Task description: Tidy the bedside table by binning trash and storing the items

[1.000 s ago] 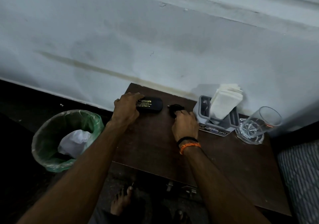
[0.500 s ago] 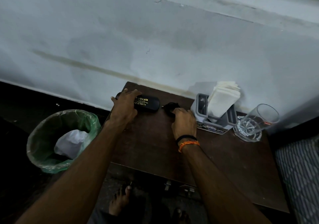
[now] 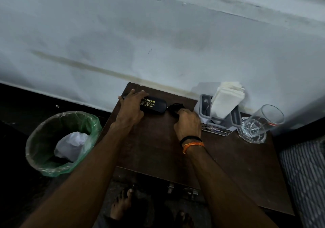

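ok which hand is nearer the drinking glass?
Right. The right hand is mid-table by the grey holder, which sits between it and the glass. The left hand rests on the black spectacle case at the far left end.

Left hand has slid further over case — slightly.
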### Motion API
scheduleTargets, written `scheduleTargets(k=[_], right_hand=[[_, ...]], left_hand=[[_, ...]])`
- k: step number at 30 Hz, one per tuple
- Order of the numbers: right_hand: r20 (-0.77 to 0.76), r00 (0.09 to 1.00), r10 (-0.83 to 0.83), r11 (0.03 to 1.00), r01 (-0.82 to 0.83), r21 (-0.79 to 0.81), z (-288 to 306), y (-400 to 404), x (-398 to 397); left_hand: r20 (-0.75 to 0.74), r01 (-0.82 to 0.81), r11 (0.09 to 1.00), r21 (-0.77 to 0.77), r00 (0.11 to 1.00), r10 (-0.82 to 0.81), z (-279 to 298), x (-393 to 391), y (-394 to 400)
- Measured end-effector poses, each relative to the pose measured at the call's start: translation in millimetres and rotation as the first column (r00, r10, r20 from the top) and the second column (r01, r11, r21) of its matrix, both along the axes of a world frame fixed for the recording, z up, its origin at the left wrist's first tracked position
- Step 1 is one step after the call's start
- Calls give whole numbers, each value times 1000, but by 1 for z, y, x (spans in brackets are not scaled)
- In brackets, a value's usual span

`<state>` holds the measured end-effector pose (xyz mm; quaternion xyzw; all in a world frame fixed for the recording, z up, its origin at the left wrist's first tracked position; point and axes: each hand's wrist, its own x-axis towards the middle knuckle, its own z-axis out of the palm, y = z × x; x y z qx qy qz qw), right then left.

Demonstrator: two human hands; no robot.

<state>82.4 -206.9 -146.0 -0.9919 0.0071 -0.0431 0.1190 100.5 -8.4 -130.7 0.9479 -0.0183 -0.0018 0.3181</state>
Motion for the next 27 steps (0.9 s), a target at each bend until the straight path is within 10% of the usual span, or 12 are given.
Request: scheduleTargets(k=[27], right_hand=[[92,995,24,998,-30,58,9,-5,-12]], left_hand=[[54,54,988,144,997,-63,-2,4,-20]])
